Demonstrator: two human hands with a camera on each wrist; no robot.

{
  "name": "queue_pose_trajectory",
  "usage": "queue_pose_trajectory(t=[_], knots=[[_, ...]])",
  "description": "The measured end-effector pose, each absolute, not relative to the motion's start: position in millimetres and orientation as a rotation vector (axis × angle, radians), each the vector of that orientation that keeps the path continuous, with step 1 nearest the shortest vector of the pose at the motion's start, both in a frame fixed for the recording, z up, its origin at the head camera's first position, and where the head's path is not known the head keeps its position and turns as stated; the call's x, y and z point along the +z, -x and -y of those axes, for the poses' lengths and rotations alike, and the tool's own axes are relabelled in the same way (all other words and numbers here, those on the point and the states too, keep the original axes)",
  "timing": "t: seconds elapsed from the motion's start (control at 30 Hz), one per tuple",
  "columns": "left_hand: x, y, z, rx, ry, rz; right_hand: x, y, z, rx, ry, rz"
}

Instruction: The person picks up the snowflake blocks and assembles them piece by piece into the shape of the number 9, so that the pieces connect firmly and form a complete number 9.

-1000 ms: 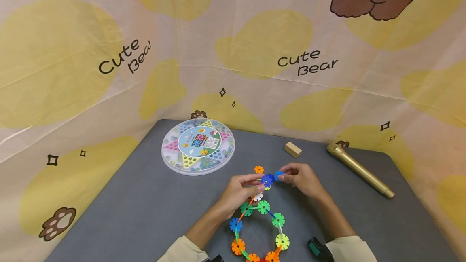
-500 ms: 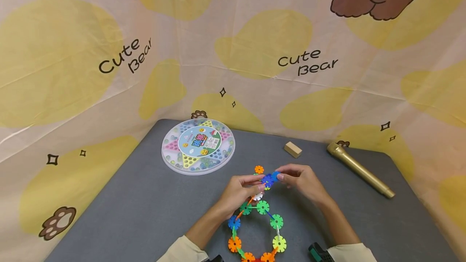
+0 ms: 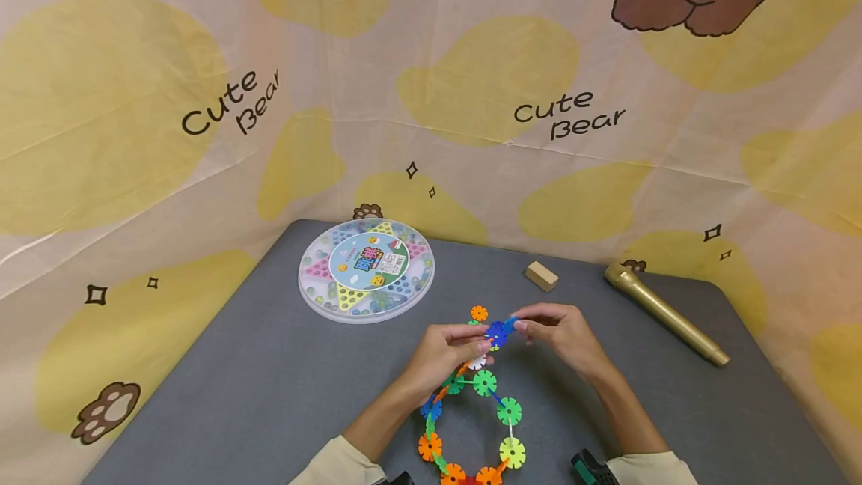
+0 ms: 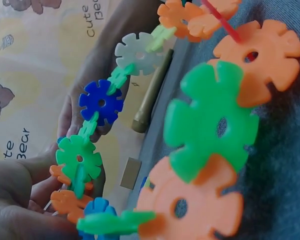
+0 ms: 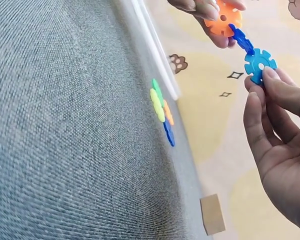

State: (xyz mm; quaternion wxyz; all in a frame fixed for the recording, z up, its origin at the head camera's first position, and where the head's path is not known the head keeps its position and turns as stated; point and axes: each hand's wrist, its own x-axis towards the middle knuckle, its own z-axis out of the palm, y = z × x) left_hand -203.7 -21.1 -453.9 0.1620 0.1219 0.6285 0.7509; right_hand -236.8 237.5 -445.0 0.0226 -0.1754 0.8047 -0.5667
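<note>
Right hand (image 3: 562,335) has closed gap: light-blue plastic snowflake disc (image 3: 512,322) now pressed against dark-blue snowflake disc (image 3: 496,333). Right fingers (image 5: 277,92) pinch light-blue disc. Left hand (image 3: 444,350) fingers curled round top of multicoloured snowflake-disc ring (image 3: 501,414), held just above grey felt surface (image 3: 269,380).

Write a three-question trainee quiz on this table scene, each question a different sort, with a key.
1. True or false: the right hand pinches a light blue snowflake disc.
2. Which lies nearest the gold microphone? A) round marble game case B) wooden block C) left hand
3. Fill in: the chain of snowflake discs forms a ____ on the grey table.

Key: 1 true; 2 B; 3 ring
</note>
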Motion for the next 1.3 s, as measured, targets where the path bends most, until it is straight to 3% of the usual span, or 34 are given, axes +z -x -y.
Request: queue_pose_trajectory(t=[1.3], knots=[[-454.9, 204.0, 20.3, 2.215, -0.347, -1.782, -446.9, 229.3, -235.5, -1.811, 0.626, -2.6]])
